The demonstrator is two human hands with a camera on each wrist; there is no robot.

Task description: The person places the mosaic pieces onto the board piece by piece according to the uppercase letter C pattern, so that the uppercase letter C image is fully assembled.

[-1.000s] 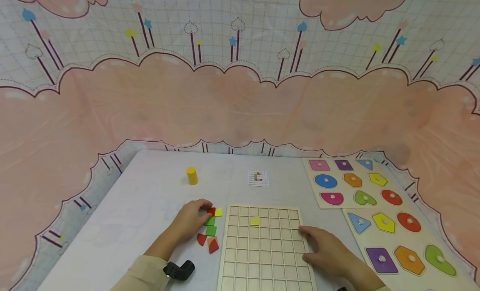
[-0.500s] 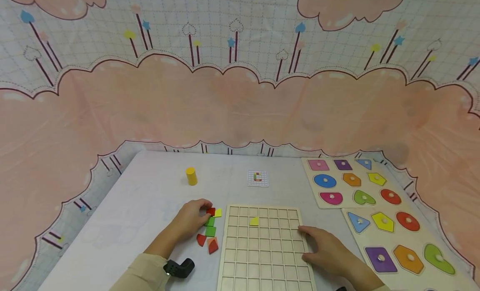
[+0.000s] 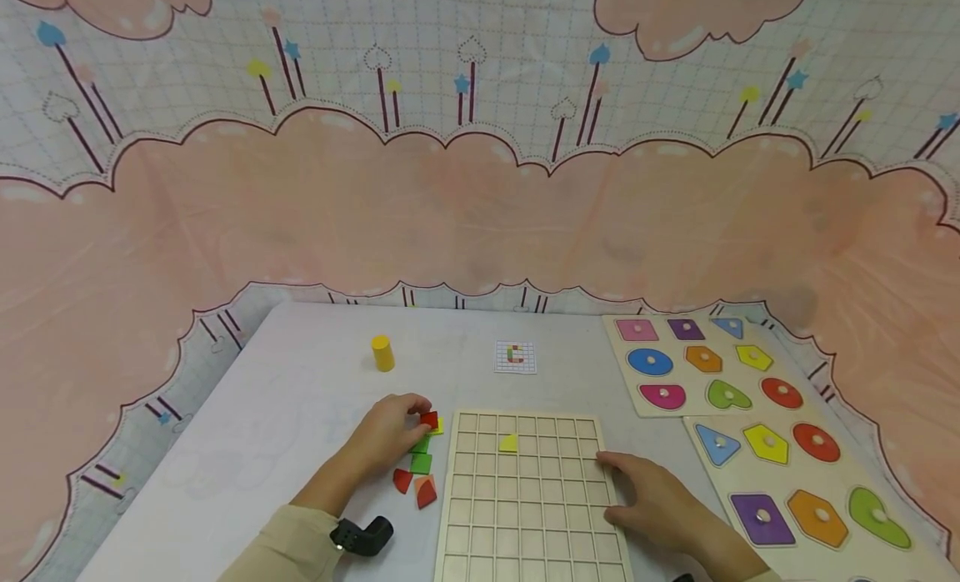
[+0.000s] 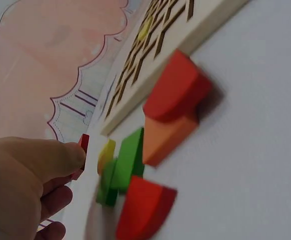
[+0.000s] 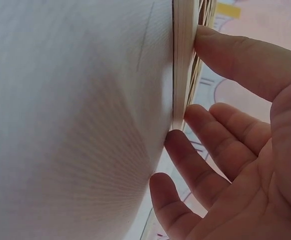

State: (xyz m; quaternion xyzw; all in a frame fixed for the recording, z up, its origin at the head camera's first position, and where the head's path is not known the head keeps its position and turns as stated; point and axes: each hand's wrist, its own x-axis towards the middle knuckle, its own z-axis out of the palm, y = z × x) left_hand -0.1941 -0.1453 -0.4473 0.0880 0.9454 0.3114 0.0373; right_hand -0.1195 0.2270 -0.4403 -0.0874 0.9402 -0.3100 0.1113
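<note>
Head view: a red block (image 3: 431, 419) is pinched by the left hand (image 3: 387, 433), left of the grid board (image 3: 528, 514), which is touched by the right hand (image 3: 656, 497), fingers apart.

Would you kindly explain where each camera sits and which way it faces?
Head: on the head, facing forward and down over the grid board; left hand, right hand and a sleeve show.
Left wrist: on that wrist, facing the loose blocks; left hand shows, pinching a red piece.
Right wrist: on that wrist, facing the board's edge; right hand shows.
Shared: head and left wrist both show that red piece.
</note>
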